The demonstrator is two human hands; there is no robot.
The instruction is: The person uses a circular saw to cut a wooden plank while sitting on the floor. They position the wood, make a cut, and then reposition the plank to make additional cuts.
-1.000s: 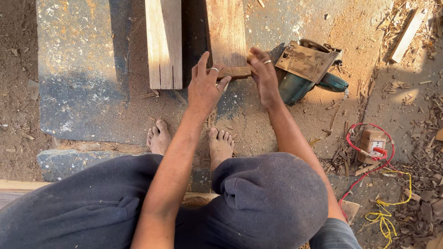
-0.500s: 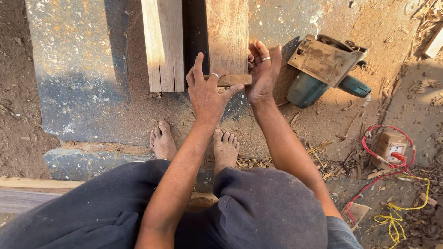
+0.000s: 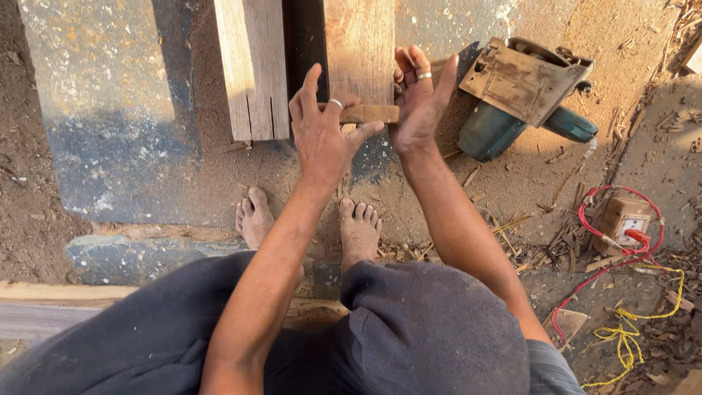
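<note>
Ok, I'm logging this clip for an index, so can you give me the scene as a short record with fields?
setting: dusty ground strewn with sawdust and wood scraps
left hand: holds a small wood strip across the end of a plank
right hand: palm open against the strip's right end, ring on one finger
second plank: lies to the left, apart from both hands
power saw: rests on the ground right of the right hand
red and yellow wires: lower right, by a small box
feet: bare

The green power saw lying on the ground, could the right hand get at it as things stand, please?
Probably yes: the right hand is just beside the green power saw, with only bare sawdust-covered ground between them, though its fingers currently rest on the small wooden piece.
</note>
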